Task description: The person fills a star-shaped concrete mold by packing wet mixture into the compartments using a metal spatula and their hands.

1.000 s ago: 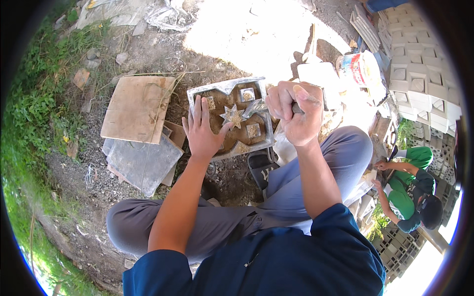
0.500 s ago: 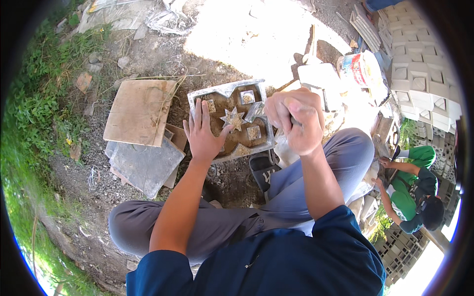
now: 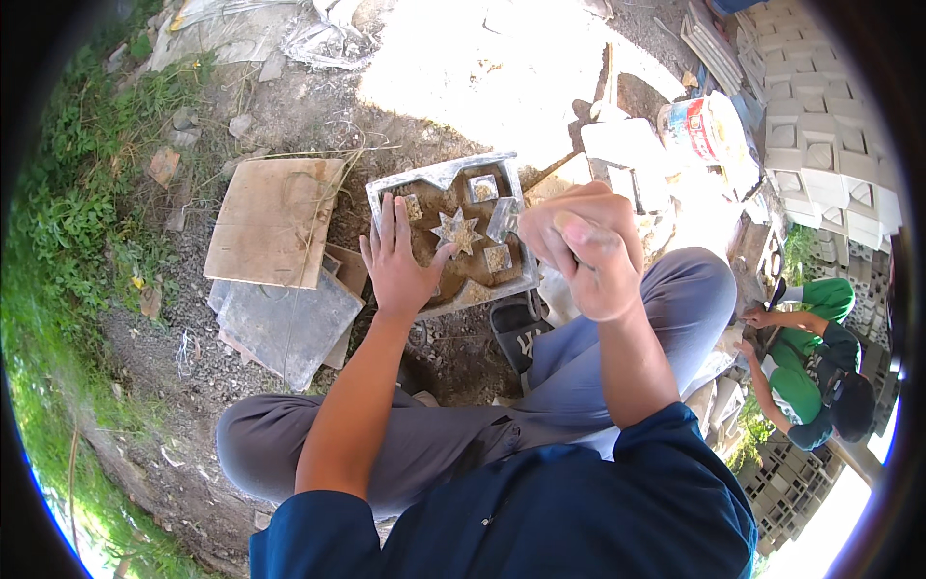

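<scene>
A square grey mould (image 3: pixel 445 177) lies on the ground in front of me, with an eight-pointed star block (image 3: pixel 457 234) at its middle and small square blocks around it. Brown, damp-looking material fills the space between them. My left hand (image 3: pixel 398 265) is open, its fingers spread over the mould's left side and the thumb reaching toward the star. Above the right side is my right hand (image 3: pixel 584 246), closed in a fist around a flat-bladed metal tool (image 3: pixel 502 221). The blade shows beside the knuckles, over the mould; the handle is hidden in my fist.
Left of the mould, a wooden board (image 3: pixel 270 222) lies on grey sheets (image 3: pixel 285 323). A white bucket (image 3: pixel 696 132) stands at the right, near stacked pale blocks (image 3: pixel 820 125). Another person (image 3: pixel 810 362) in green trousers works at the far right. Plants (image 3: pixel 77 232) border the left.
My right fist has shifted slightly right and nearer to me, and the blade has turned a little. My left hand stays on the mould.
</scene>
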A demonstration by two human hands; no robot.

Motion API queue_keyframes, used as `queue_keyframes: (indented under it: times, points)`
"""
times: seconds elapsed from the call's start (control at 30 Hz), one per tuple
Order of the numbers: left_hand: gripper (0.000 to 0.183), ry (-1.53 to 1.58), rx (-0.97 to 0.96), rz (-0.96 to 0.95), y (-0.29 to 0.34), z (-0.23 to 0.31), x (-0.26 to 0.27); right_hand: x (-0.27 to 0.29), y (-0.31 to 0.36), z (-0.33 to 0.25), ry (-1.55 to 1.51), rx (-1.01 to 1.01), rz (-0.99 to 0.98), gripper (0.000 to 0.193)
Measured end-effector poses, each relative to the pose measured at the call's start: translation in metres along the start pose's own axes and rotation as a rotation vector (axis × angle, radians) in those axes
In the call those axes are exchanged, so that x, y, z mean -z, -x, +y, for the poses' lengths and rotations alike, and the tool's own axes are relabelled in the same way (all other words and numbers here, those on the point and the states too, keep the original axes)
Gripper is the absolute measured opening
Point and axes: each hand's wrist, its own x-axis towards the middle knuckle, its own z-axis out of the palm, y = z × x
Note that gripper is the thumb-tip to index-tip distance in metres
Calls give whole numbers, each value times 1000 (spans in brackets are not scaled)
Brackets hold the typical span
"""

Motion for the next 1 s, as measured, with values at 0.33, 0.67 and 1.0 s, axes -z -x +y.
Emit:
queue_keyframes:
  times: [0.33,0.67,1.0]
  points:
    - [102,2,-7,2,-3,4,-1,11,2,2,-60,-55,-21,48]
    - [103,15,23,-12,1,3,4,14,-9,-28,-296,23,48,48]
    - [103,65,41,-14,-3,2,6,-3,-29,-10,-388,160,68,48]
